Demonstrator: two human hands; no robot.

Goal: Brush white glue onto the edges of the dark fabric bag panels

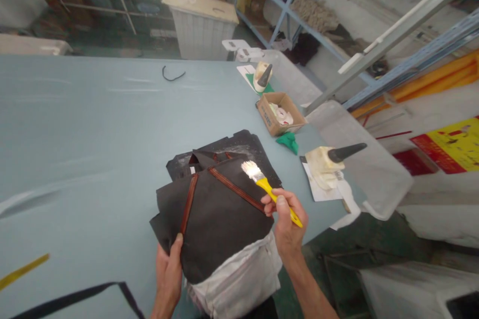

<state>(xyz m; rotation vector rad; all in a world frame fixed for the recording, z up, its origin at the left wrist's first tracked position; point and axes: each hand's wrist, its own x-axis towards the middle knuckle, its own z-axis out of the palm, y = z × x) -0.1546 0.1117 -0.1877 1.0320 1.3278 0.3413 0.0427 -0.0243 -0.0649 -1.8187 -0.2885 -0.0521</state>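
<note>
Fingers of the right hand (287,232) wrap the yellow handle of a paintbrush (266,187), its pale-coated bristles (250,169) pointing far and left over the right part of a dark panel (220,224); whether they touch it, I cannot tell. The left hand (170,264) pinches the panel's near left edge, thumb on top. The panel lies at the near side of a blue-grey table (93,134), between white cloth (243,279) nearer and a black sheet (260,152) farther off. Two brown strips (189,204) already run along it, seemingly fixed. Its upper face shows no clear pale coating, so that surface looks unbrushed; how much remains overall cannot be judged.
</note>
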